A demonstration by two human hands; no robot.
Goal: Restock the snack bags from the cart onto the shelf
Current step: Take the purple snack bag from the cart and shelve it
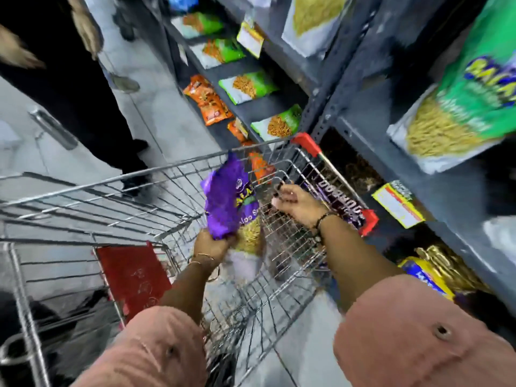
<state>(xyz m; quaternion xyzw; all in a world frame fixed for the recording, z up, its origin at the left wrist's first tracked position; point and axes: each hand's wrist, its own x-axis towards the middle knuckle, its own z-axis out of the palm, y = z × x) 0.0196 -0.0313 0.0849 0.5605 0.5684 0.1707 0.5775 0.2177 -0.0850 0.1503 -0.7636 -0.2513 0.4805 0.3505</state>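
A purple snack bag [227,202] with yellow noodles showing through its clear window is held over the wire cart [92,196]. My left hand [212,244] grips the bag at its lower end, inside the cart's child-seat section. My right hand [298,205] is closed on the cart's handle bar [340,202], which has red end caps. The dark metal shelf [360,135] stands to the right, with green and white snack bags [460,113] on its upper levels. The image is blurred by motion.
Orange and green snack packets [212,101] lie along lower shelves further down the aisle. Yellow price tags [396,205] hang on the shelf edges. Another person in dark clothes [69,88] stands at the left beside the cart. A red flap [134,275] sits on the cart.
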